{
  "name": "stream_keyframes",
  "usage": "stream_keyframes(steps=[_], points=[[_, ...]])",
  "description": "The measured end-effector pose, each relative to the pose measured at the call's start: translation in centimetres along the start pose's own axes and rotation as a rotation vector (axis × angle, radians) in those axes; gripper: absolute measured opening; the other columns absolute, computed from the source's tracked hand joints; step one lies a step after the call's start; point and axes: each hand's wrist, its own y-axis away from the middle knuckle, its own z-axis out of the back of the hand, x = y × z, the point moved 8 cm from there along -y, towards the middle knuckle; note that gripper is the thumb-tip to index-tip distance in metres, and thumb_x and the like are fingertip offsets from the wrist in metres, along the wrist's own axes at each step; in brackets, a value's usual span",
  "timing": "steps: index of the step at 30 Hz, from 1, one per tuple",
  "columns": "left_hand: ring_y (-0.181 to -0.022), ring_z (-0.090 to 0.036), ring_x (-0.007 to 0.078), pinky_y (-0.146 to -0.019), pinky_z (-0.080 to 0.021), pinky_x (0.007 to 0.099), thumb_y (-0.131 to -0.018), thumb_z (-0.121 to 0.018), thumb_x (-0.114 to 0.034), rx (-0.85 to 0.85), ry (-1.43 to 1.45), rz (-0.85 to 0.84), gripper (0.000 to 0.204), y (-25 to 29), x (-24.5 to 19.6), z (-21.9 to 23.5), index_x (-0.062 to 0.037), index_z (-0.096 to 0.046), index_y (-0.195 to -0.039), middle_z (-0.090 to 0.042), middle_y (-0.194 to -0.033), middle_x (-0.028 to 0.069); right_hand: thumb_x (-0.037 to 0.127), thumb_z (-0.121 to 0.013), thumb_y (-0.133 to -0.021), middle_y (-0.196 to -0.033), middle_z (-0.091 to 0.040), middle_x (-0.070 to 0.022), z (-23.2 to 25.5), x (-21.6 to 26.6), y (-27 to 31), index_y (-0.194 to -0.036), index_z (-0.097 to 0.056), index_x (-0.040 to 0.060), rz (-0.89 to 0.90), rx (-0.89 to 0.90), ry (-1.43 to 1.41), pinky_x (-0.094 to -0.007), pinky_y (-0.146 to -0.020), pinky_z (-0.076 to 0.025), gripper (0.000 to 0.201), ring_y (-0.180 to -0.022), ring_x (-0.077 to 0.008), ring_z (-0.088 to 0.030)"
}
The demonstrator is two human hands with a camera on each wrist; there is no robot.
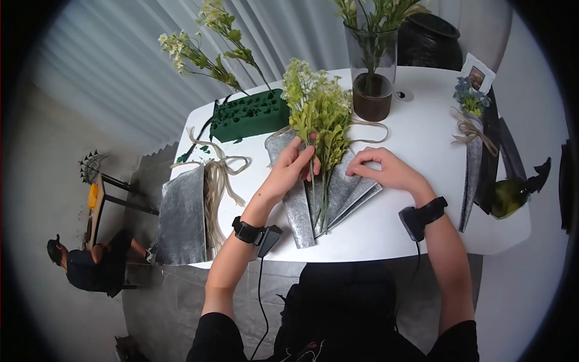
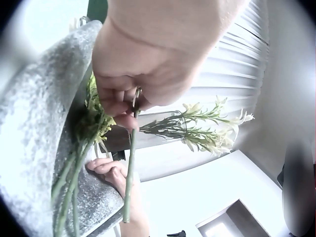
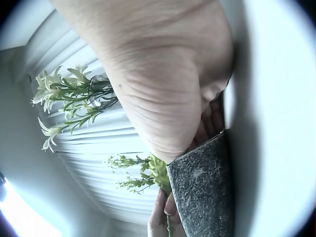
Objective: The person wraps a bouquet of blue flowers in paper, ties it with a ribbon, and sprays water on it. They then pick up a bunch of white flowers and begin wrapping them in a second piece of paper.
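A grey mottled wrapping sheet point(image 1: 351, 184) lies partly folded at the table's front, a bunch of yellow-green flowers point(image 1: 329, 130) on it with stems toward the person. My left hand point(image 1: 288, 169) is over the bunch's left side; in the left wrist view its fingers pinch one green stem point(image 2: 131, 173), whose lower end hangs free over the sheet. At the sheet's right edge, my right hand point(image 1: 389, 172) holds the material with curled fingers. The right wrist view shows that edge point(image 3: 202, 182) rising by the hand, most fingertips hidden behind it.
A green foam block point(image 1: 250, 117) with two flower sprays stands back left. Behind the bunch is a glass vase point(image 1: 371, 72). More grey sheets point(image 1: 182, 214) and tan raffia strands point(image 1: 217, 199) lie left; a wrapped blue posy point(image 1: 473, 157) lies right. A person point(image 1: 96, 265) sits far left.
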Motion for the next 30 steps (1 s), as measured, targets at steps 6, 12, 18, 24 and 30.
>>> stream_keyframes(steps=[6, 12, 18, 24, 30], points=[[-0.062, -0.053, 0.0063, -0.057, -0.04, 0.0194, -0.107, -0.054, -0.021, 0.02, 0.033, -0.068, 0.033, -0.4, 2.2, -0.9, -0.004, -0.047, -0.133, -0.063, -0.077, 0.0005, 0.018, -0.064, -0.099, -0.097, -0.071, -0.0045, 0.0, 0.3, -0.1, -0.1, -0.074, 0.0032, -0.017, -0.013, 0.045, -0.0289, -0.089, -0.048, 0.018, -0.096, -0.0137, -0.062], [-0.063, -0.047, 0.0016, -0.056, -0.038, 0.0192, -0.102, -0.063, -0.015, -0.183, 0.011, -0.139, 0.04, 0.1, 2.9, -0.2, 0.0023, -0.051, -0.137, -0.056, -0.076, -0.0053, 0.019, -0.064, -0.099, -0.097, -0.071, -0.0043, 0.0, 0.1, -0.2, -0.099, -0.074, 0.0051, -0.008, -0.014, 0.093, -0.0301, -0.091, -0.047, 0.017, -0.098, -0.0151, -0.061], [-0.068, -0.051, 0.0025, -0.057, -0.04, 0.019, -0.094, -0.073, -0.014, -0.192, -0.104, -0.258, 0.049, -0.5, 3.7, 0.3, 0.0037, -0.053, -0.135, -0.057, -0.089, -0.0007, 0.018, -0.064, -0.099, -0.097, -0.071, -0.0044, -0.1, 0.1, -0.4, -0.099, -0.074, 0.0054, -0.007, -0.008, 0.121, -0.0312, -0.091, -0.047, 0.017, -0.099, -0.0165, -0.06], [-0.075, -0.058, 0.0059, -0.062, -0.047, 0.0198, -0.086, -0.082, -0.014, -0.286, -0.148, -0.264, 0.069, 0.3, 3.0, 0.7, 0.0045, -0.045, -0.141, -0.057, -0.101, 0.0054, 0.018, -0.064, -0.099, -0.098, -0.071, -0.0041, -0.1, 0.6, -0.5, -0.1, -0.074, 0.0049, -0.016, -0.014, 0.108, -0.0315, -0.091, -0.047, 0.016, -0.1, -0.0164, -0.06], [-0.075, -0.058, 0.0061, -0.063, -0.046, 0.0193, -0.09, -0.077, -0.01, -0.299, -0.074, -0.31, 0.063, 0.2, 2.8, 0.8, 0.0054, -0.045, -0.141, -0.059, -0.103, 0.0054, 0.018, -0.064, -0.099, -0.098, -0.071, -0.0041, 0.0, 0.2, -0.4, -0.1, -0.074, 0.0049, -0.027, -0.02, 0.079, -0.0309, -0.089, -0.048, 0.017, -0.098, -0.0153, -0.06]])
